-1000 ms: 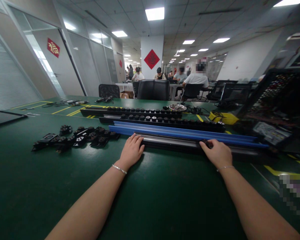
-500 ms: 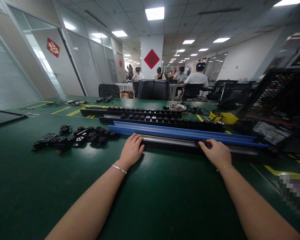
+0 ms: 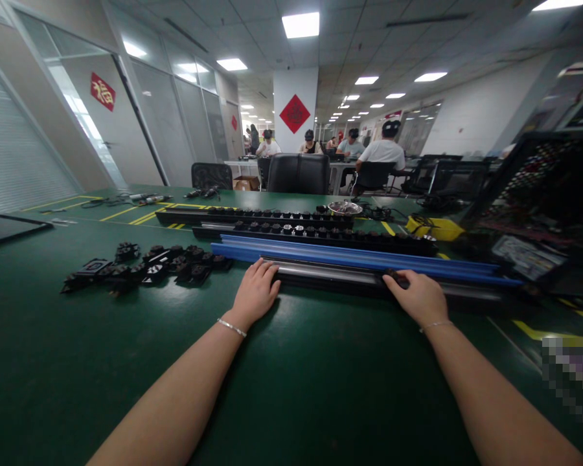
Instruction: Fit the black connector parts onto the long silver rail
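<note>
My left hand (image 3: 256, 290) rests over the left end of a black metal rail (image 3: 328, 273), fingers bent across its top and the thumb along the near side. Further right along the same rail, my right hand (image 3: 420, 294) is closed on a small black part (image 3: 397, 277) seated on the track. Thumb and fingers cover much of that part, so its shape is only partly visible. Just behind lies a long blue rail (image 3: 359, 254), parallel to the black one. Beyond it run two more dark rails, the nearer dark rail (image 3: 315, 234) carrying a row of small black parts.
A cluster of loose black parts (image 3: 150, 265) lies to the left on the green table (image 3: 291, 375). Towards the back right stand a metal dish (image 3: 344, 208) and a yellow bin (image 3: 434, 228). A flat dark panel (image 3: 12, 228) sits at far left. Several people work at a farther table.
My right hand has slid slightly to the left along the rail, with the small black part in its fingers. My left hand stays in place.
</note>
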Action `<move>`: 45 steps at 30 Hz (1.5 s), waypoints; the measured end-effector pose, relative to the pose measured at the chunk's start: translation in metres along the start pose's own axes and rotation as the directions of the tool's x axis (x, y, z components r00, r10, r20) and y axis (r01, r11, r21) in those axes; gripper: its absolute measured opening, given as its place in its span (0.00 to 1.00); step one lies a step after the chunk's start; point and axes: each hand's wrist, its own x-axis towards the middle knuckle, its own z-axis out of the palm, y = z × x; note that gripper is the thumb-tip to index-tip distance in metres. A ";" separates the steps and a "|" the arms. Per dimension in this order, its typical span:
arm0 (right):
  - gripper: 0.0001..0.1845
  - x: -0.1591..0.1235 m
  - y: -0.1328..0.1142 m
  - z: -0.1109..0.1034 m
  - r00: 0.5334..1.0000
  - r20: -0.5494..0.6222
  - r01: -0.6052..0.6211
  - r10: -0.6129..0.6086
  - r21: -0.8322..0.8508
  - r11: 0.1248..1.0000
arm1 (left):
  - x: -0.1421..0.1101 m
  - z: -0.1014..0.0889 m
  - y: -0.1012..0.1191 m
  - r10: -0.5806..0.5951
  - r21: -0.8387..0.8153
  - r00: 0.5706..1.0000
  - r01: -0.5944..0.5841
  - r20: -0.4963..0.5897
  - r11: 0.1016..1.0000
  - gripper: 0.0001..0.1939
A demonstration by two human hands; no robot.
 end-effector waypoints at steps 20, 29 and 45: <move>0.25 -0.003 -0.008 0.001 0.992 0.022 0.124 -0.124 -0.001 0.992 | 0.000 0.002 -0.002 0.003 -0.015 1.000 -0.003 -0.003 1.000 0.19; 0.25 -0.004 -0.008 0.001 0.984 -0.003 0.178 -0.178 -0.006 0.984 | 0.000 0.003 -0.003 0.010 -0.004 1.000 -0.010 -0.006 1.000 0.20; 0.26 -0.005 -0.011 0.002 0.973 0.010 0.232 -0.232 -0.016 0.972 | 0.000 0.002 -0.002 -0.004 -0.018 1.000 0.004 -0.005 1.000 0.19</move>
